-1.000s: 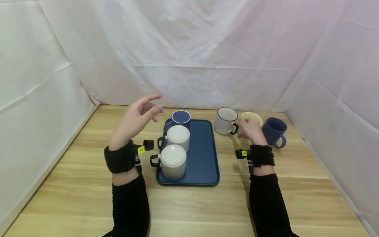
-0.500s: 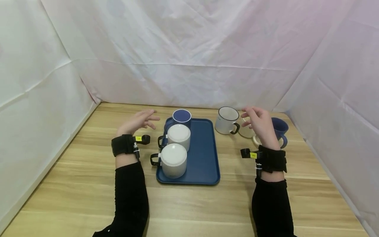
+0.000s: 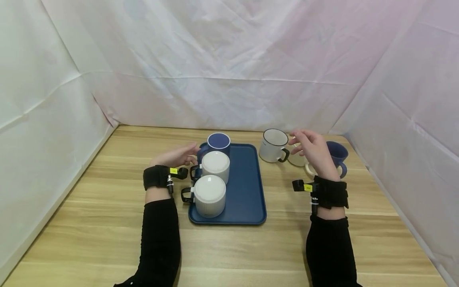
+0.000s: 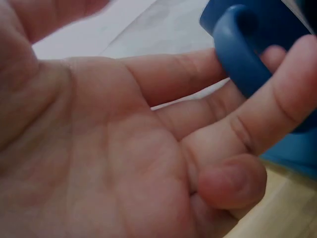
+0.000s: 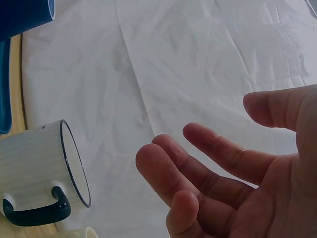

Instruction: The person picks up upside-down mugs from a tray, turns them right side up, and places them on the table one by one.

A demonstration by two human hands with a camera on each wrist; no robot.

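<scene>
The blue mug (image 3: 218, 142) is standing at the far left corner of the blue tray (image 3: 247, 187), and the left hand (image 3: 177, 155) is curling its fingers (image 4: 257, 114) round the mug's handle (image 4: 242, 47) (a loose grip, seen close up in the left wrist view). The right hand (image 3: 313, 149) is hovering released, grasping nothing, beside the white mug (image 3: 273, 145) near the tabletop's (image 3: 107, 207) far right corner.

Six mugs were counted: three on one blue tray (image 3: 247, 191), namely two white (image 3: 210, 195) and one blue (image 3: 218, 142); three more stood beside it.
</scene>
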